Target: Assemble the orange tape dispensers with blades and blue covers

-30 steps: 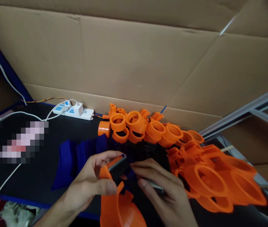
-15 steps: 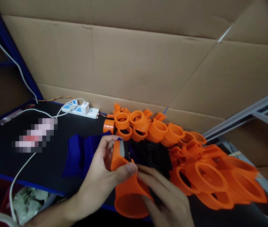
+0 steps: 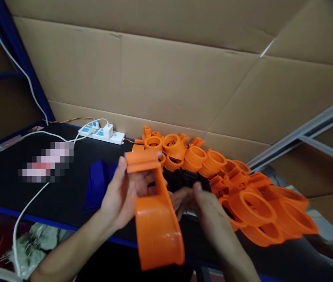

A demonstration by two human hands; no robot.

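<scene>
Holding orange part [image 3: 158,231], left hand [image 3: 119,201] palm showing, right hand [image 3: 209,209] bent nearby, grip unclear

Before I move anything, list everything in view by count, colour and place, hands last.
Held orange piece: one, orange, front centre
Rear ringed pieces: several overlapping, orange, by the wall
Right-hand heap: several overlapping, orange, table's right
Blue pieces: at least two, blue, behind left hand
Dark parts: count unclear, black, behind right hand
Power strip: one, white, rear left
Cables: several, white, left
Pixelated patch: one, pink-white, left
Tabletop: one, black, below
Cardboard wall: one, brown, rear
Left hand: one, bare, gripping held piece
Right hand: one, bare, alongside, contact unclear
</scene>
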